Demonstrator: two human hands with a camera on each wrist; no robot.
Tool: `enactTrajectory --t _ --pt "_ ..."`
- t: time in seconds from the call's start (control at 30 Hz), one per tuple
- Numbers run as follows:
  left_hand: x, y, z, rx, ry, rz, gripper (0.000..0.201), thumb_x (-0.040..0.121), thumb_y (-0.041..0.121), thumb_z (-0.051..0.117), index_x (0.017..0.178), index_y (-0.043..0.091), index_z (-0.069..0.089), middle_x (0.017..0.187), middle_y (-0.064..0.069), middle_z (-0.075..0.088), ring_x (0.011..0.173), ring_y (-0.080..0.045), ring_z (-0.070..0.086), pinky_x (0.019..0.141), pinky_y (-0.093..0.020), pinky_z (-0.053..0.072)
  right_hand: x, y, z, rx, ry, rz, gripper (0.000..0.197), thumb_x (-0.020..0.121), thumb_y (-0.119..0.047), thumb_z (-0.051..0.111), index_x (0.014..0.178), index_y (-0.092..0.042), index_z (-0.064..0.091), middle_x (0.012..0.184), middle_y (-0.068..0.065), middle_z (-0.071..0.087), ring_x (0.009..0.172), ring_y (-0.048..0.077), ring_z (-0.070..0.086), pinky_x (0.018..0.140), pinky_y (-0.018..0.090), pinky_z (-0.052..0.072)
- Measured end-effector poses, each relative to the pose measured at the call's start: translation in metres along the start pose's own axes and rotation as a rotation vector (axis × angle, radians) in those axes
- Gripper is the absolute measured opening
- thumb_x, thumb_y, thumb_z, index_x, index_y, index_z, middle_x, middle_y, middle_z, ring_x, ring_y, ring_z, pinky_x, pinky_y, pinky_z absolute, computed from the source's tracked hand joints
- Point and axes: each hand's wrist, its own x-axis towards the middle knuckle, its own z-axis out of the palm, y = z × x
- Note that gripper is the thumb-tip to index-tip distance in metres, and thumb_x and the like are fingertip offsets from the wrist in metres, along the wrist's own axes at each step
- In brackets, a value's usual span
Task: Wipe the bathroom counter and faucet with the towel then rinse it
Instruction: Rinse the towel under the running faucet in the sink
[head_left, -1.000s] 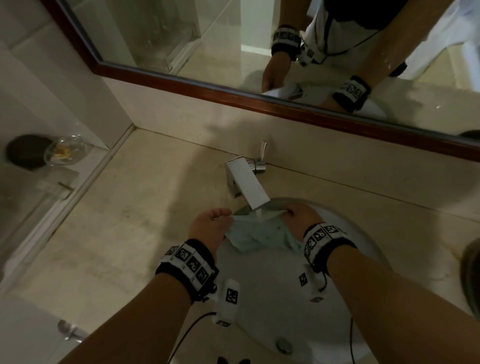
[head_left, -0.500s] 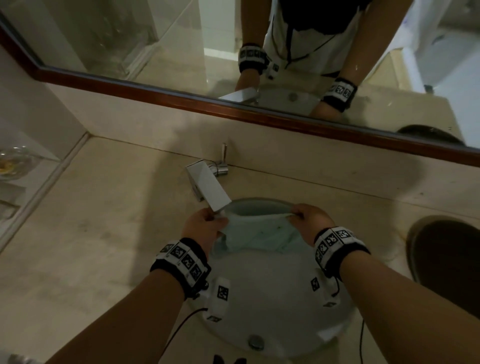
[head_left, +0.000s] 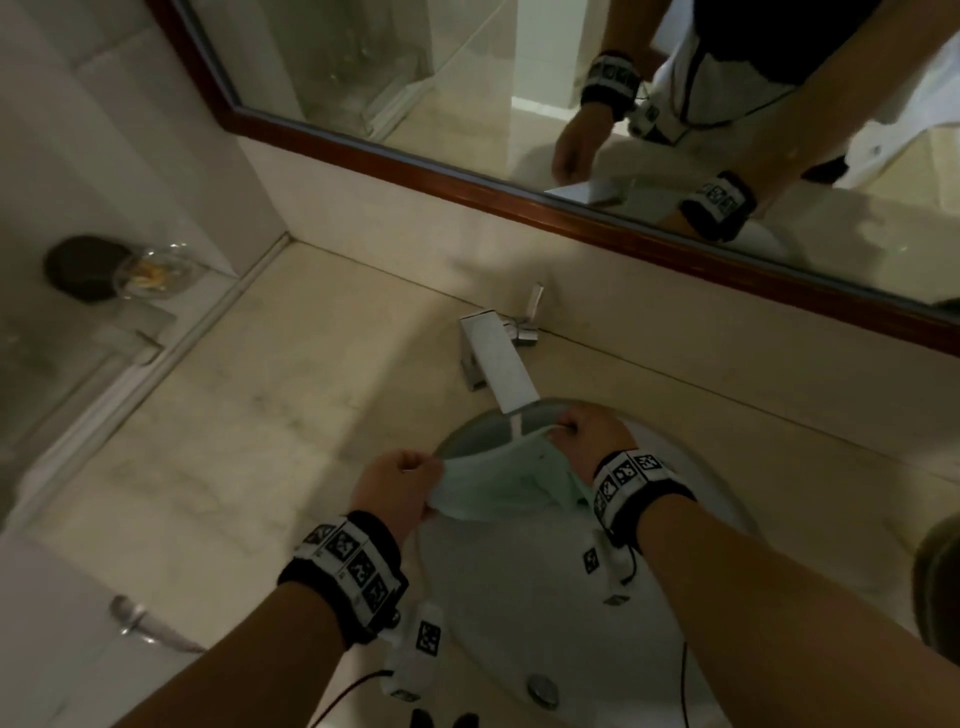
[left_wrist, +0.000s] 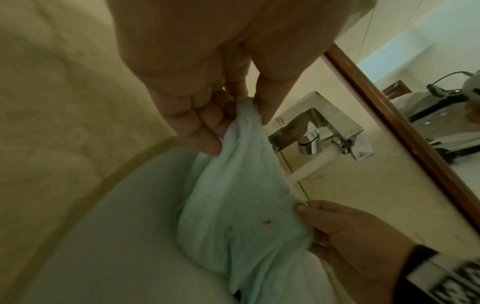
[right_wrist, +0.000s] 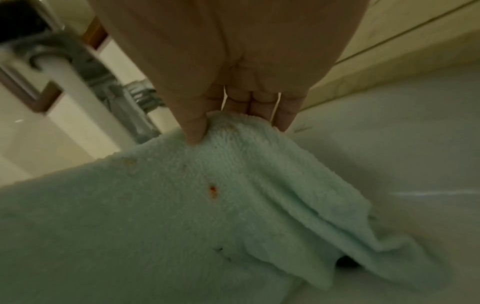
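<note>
In the head view, the left hand (head_left: 397, 491) and the right hand (head_left: 589, 441) stretch a pale green towel (head_left: 506, 483) between them over the white sink (head_left: 691, 525), each pinching one upper corner. The towel hangs just under the spout of the chrome faucet (head_left: 501, 358), where a thin stream of water (head_left: 515, 427) falls onto its far edge. The beige counter (head_left: 249, 441) spreads to the left, and a wood-framed mirror (head_left: 467, 176) runs along the far wall. A glass dish (head_left: 150, 273) sits on a ledge at far left.

From the left wrist, the left hand (left_wrist: 207, 86) clamps a bunched corner of the towel (left_wrist: 241, 205) between thumb and curled fingers (left_wrist: 205, 123). The right hand (left_wrist: 350, 232) grasps the opposite corner near the faucet (left_wrist: 319, 127). Small orange-brown specks mark the cloth, which sags into the sink (left_wrist: 116, 236).

From the right wrist, the right hand (right_wrist: 233, 61) pinches a fold of the towel (right_wrist: 182, 205) between thumb and fingers (right_wrist: 259, 102). The cloth drapes down to the sink (right_wrist: 415, 154), with a red-orange spot near its middle. The blurred faucet (right_wrist: 78, 67) and water (right_wrist: 88, 111) show at left.
</note>
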Motion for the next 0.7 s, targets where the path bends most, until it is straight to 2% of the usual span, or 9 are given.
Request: enactTrajectory --t 0.07,0.2,0.3,0.37,0.47,0.57,0.63,0.7 --pt "-0.006 -0.005 -0.004 -0.045 -0.027 -0.045 0.010 0.093 0.017 0.069 0.084 0.011 0.069 0.095 -0.017 0.071 0.090 -0.034 0.070 0.082 -0.048 0.062 0.004 -0.006 0.008 -0.036 -0.034 -0.006 0.031 0.096 -0.036 0.054 0.120 -0.018 0.064 0.119 0.007 0.066 0.108 0.027 0.060 0.093 0.031 0.046" --pt "-0.018 -0.011 -0.007 -0.129 -0.052 -0.106 0.008 0.090 0.011 0.068 0.086 0.005 0.067 0.086 -0.016 0.066 0.079 -0.031 0.066 0.078 -0.046 0.062 0.005 -0.015 0.022 -0.074 -0.077 -0.049 0.027 0.098 -0.030 0.053 0.117 -0.015 0.065 0.116 0.007 0.066 0.108 0.028 0.061 0.092 0.031 0.047" --pt "-0.026 -0.013 -0.007 -0.158 -0.073 -0.148 0.009 0.089 0.006 0.065 0.081 0.005 0.061 0.078 -0.014 0.060 0.070 -0.030 0.062 0.066 -0.038 0.058 0.004 -0.019 0.027 -0.098 -0.092 -0.062 0.028 0.098 -0.025 0.052 0.120 -0.013 0.064 0.120 0.009 0.065 0.109 0.028 0.060 0.093 0.031 0.045" --pt "-0.031 -0.014 -0.007 -0.179 -0.073 -0.172 0.013 0.089 0.004 0.062 0.079 0.007 0.055 0.078 -0.013 0.056 0.070 -0.030 0.059 0.062 -0.034 0.055 0.005 -0.020 0.030 -0.124 -0.107 -0.070 0.027 0.098 -0.026 0.052 0.119 -0.015 0.064 0.120 0.009 0.065 0.108 0.028 0.061 0.091 0.030 0.046" --pt "-0.036 -0.014 -0.006 -0.195 -0.092 -0.197 0.014 0.088 0.004 0.060 0.079 0.008 0.051 0.084 -0.014 0.054 0.074 -0.031 0.059 0.063 -0.036 0.056 0.005 -0.026 0.029 -0.182 -0.116 -0.084 0.024 0.099 -0.024 0.049 0.114 -0.014 0.064 0.115 0.010 0.066 0.103 0.029 0.061 0.087 0.031 0.047" --pt "-0.041 -0.012 -0.002 -0.162 -0.112 -0.213 0.012 0.090 0.004 0.061 0.082 0.008 0.053 0.090 -0.016 0.058 0.078 -0.033 0.062 0.069 -0.041 0.059 0.006 -0.024 0.022 -0.162 -0.088 -0.081 0.029 0.101 -0.022 0.045 0.122 -0.015 0.064 0.125 0.009 0.064 0.111 0.029 0.060 0.096 0.034 0.046" --pt "-0.043 -0.011 0.001 -0.101 -0.144 -0.198 0.011 0.090 0.010 0.068 0.090 0.008 0.057 0.099 -0.017 0.063 0.083 -0.033 0.066 0.072 -0.042 0.060 0.003 -0.018 0.013 -0.119 -0.051 -0.056 0.030 0.101 -0.024 0.046 0.125 -0.017 0.063 0.130 0.007 0.062 0.116 0.027 0.058 0.101 0.033 0.044" --pt "-0.041 -0.011 0.004 0.061 -0.203 -0.150 0.031 0.084 0.020 0.079 0.109 0.015 0.060 0.109 -0.014 0.066 0.084 -0.029 0.068 0.068 -0.036 0.060 -0.002 -0.007 0.004 -0.123 -0.028 -0.025 0.032 0.101 -0.028 0.046 0.126 -0.016 0.061 0.131 0.007 0.061 0.118 0.027 0.057 0.101 0.032 0.043"
